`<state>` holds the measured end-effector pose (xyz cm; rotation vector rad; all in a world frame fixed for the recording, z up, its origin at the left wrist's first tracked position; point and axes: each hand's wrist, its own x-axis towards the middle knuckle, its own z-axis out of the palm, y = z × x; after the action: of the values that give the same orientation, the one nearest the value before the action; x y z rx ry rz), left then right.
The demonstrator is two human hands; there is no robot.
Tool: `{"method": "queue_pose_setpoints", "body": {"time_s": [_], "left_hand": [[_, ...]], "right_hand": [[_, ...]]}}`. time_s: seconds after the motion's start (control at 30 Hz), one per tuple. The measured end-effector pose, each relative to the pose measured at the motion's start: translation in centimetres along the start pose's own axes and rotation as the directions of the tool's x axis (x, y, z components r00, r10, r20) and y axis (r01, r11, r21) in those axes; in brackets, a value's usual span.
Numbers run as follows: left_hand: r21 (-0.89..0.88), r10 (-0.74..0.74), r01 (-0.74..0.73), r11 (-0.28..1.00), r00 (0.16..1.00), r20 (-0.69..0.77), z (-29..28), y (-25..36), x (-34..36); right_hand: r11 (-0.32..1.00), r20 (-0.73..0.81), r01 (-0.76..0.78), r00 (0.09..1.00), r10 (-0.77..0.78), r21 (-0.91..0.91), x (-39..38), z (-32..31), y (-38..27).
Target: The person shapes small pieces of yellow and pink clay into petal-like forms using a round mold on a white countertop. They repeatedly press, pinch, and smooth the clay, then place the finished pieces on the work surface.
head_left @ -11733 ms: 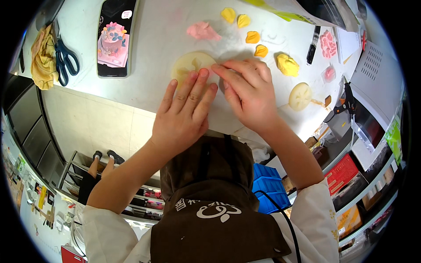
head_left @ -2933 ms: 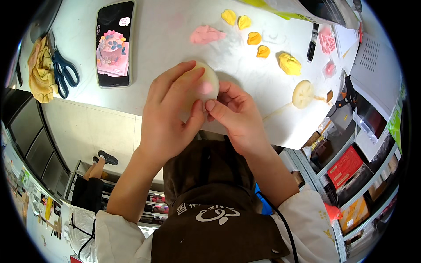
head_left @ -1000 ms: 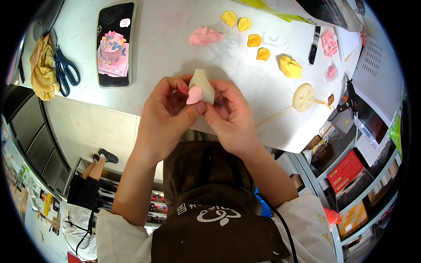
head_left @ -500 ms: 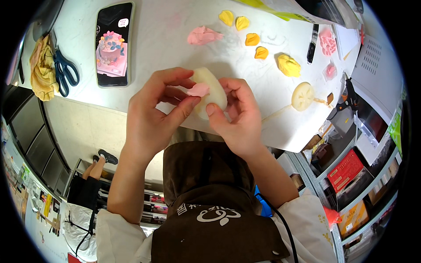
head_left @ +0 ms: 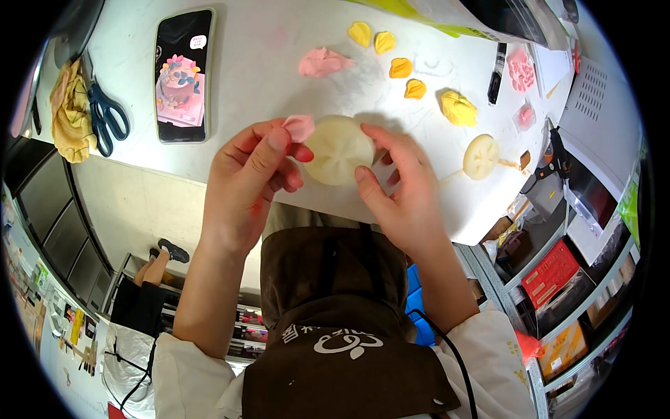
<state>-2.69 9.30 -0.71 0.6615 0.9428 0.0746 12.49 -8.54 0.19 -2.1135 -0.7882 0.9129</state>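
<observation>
A small pink petal (head_left: 299, 128) of soft paste is pinched between thumb and fingers of my left hand (head_left: 255, 160). It is just off the upper left rim of a round cream mould (head_left: 340, 150) with grooves fanning out from its middle. My right hand (head_left: 401, 181) grips this mould by its right edge, and its grooved face is turned up. A similar cream disc (head_left: 481, 157) lies to the right on the table. Beyond my hands are a flattened lump of pink paste (head_left: 325, 63), several yellow petals (head_left: 400, 68) and a yellow lump (head_left: 458, 107).
A phone (head_left: 183, 77) showing a pink cake lies at the left. Beside it are dark scissors (head_left: 106, 119) and a yellow cloth (head_left: 71, 115). A black marker (head_left: 497, 73) and a black glue gun (head_left: 556, 157) are at the right. Another person's shoe (head_left: 174, 251) shows lower left.
The mould has gone from tilted on edge to face up. My left hand has moved the pink petal up and left, away from the mould's face.
</observation>
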Motion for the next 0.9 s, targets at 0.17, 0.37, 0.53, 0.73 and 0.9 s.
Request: {"method": "queue_pose_setpoints", "body": {"time_s": [0.17,0.37,0.53,0.73,0.9], "left_hand": [[0.057,-0.002,-0.002,0.998,0.998,0.062,1.1,-0.2,-0.4],[0.09,0.109,-0.122,0.988,0.984,0.138,1.9,0.1,-1.1],[0.095,0.153,-0.168,0.981,0.977,0.147,2.4,0.3,-1.7],[0.303,0.231,-0.265,0.915,0.962,0.144,2.9,0.4,-2.2],[0.432,0.321,-0.368,0.823,0.93,0.181,3.1,0.6,-2.3]], "right_hand": [[0.983,-0.14,0.168,0.978,-0.156,0.073,1.1,-1.0,-1.8],[0.918,-0.037,0.133,0.991,-0.129,0.374,2.0,-1.3,-2.5],[0.891,-0.063,0.232,0.972,-0.225,0.389,2.1,-1.3,-2.8],[0.89,-0.074,0.276,0.961,-0.268,0.363,2.3,-1.4,-3.0],[0.899,-0.031,0.283,0.957,-0.289,0.333,2.1,-1.7,-2.9]]}}
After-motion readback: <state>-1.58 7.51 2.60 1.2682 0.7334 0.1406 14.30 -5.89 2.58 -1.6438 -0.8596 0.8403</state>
